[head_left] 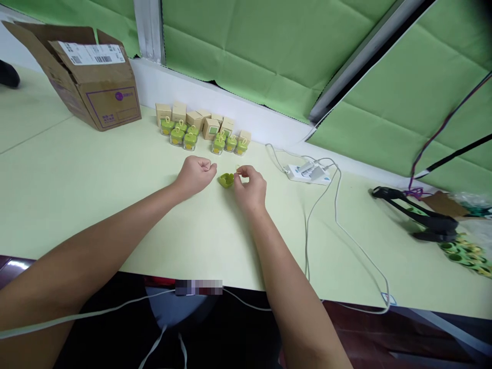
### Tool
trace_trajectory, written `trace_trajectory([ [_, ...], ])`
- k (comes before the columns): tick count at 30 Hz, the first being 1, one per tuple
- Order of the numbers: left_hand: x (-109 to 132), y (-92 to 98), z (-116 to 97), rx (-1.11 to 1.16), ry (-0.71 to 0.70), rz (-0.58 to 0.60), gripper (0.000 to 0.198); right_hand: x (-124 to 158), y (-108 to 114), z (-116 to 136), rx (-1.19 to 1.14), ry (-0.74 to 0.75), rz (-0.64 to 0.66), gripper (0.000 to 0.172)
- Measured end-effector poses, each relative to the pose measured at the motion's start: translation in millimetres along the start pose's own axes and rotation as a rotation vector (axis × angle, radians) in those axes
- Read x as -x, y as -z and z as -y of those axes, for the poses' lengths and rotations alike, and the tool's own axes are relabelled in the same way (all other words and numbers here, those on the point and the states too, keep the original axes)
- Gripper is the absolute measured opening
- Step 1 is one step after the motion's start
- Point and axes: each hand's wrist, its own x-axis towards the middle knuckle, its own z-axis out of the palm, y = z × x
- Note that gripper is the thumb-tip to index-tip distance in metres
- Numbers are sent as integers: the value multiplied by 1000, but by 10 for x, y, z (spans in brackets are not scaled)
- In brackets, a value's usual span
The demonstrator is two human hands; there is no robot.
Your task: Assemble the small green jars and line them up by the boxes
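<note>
pale tabletop (192, 236) | green cloth (238, 46) behind | carton (109, 92) left | green lid (226, 180), perhaps

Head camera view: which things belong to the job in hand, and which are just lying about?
Likely part of the job:
green scalloped cap by the right hand
pale loop in its pinch
green-capped jars
small cardboard boxes behind them

Likely just lying about:
large cardboard box
power strip
white cable

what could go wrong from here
The green cap is right by the right hand's fingertips, so a nudge might shift it. The right forearm lies near a cable and might snag it. The jars stand close together, so bumping one could topple others.
</note>
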Motion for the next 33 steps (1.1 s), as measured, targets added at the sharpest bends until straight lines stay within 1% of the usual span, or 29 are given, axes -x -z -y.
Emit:
trace_trajectory([
  [2,34,-4,6,-6,-44,44,49,-8,-25,-27,66,16,25,16],
  [6,75,33,39,-80,-161,41,47,-16,-68,-37,136,25,101,16],
  [9,75,52,50,-95,-190,51,35,-19,-87,-24,150,38,145,14],
  [13,73,40,47,-122,-241,71,17,-23,-99,-8,169,37,149,13],
  [16,83,32,46,-185,-300,91,11,-21,-94,11,173,41,139,13],
  [18,91,33,45,-228,-325,110,8,-15,-84,31,157,42,152,18],
  [20,98,35,43,-260,-335,132,7,-8,-72,51,139,41,172,21],
  [24,101,36,44,-276,-363,163,7,2,-62,80,135,36,201,11],
  [33,115,34,11,-319,-366,232,7,13,-50,104,143,12,190,10],
])
